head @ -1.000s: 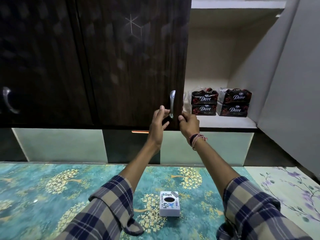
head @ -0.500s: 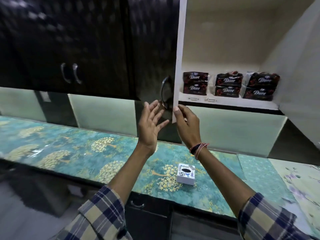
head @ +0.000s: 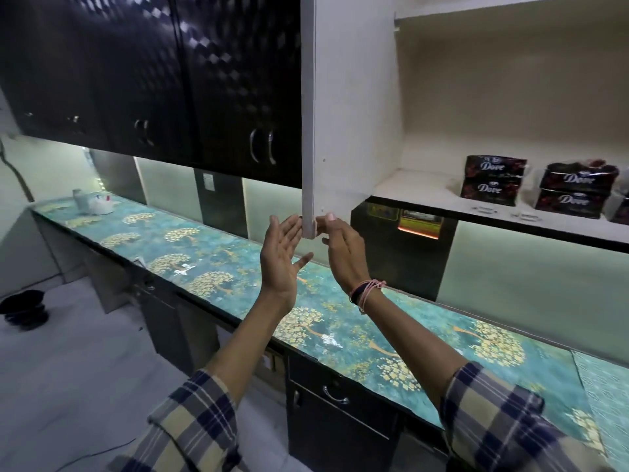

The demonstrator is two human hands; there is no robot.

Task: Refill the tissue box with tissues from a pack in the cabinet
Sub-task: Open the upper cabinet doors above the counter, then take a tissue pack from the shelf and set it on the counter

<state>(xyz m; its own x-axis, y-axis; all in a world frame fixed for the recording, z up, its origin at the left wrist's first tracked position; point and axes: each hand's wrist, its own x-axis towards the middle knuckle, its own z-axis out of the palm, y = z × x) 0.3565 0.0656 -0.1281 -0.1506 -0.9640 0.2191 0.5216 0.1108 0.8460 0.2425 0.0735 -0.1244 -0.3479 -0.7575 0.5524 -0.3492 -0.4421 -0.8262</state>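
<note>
The cabinet door [head: 343, 97] stands wide open, its pale edge facing me. Dark Dove tissue packs [head: 493, 182] lie stacked in pairs on the white shelf [head: 418, 189] inside, with another pair [head: 575, 194] further right. My left hand [head: 282, 257] is open, palm up, fingertips at the outer side of the door's bottom corner. My right hand [head: 343, 250] is flat, fingertips resting on the inner side of that corner; neither holds anything. The tissue box is not in sight.
A long counter [head: 211, 253] with a teal, gold-tree cover runs below the cabinets. White items [head: 92, 204] sit at its far left end. Closed dark cabinet doors [head: 204, 80] hang to the left. Drawers [head: 335, 395] lie under the counter; a dark object [head: 25, 308] lies on the floor.
The door has swung fully open and my left hand has left its handle. My view has turned left and pulled back; the white tissue box on the counter has gone out of sight.
</note>
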